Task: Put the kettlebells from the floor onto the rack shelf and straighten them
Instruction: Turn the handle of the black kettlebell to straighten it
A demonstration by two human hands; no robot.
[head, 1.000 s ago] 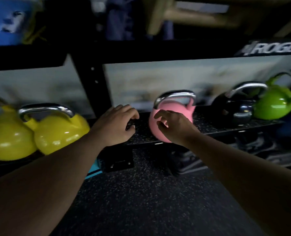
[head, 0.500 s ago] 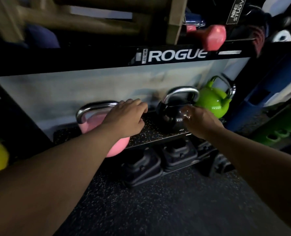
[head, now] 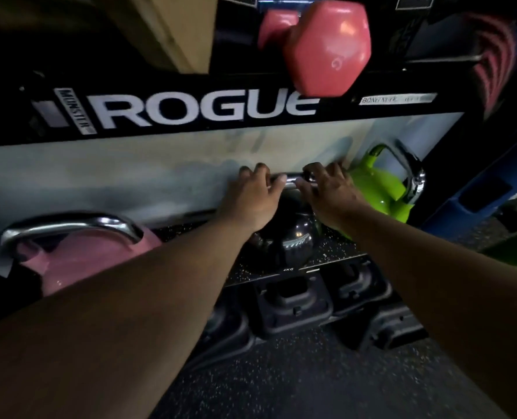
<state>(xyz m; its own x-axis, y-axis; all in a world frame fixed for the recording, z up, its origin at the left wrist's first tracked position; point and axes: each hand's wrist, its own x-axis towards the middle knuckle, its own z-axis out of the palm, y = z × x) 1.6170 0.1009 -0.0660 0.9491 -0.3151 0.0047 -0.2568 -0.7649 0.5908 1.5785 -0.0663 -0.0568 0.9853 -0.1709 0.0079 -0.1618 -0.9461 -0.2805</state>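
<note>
On the rack shelf [head: 335, 261], both hands at the black kettlebell's handle.

Nearest, dark blocks on the floor under the shelf lip. Above, black kettlebell [head: 284, 237] upright on the shelf, between pink kettlebell [head: 79, 261] and green kettlebell [head: 378, 189]. Chrome handle [head: 292, 180] running left to right, straight ahead of both palms. Left hand [head: 251, 201] curled over its left end, right hand [head: 329, 195] over its right end, equally near. Probably a twist to square it up.
</note>
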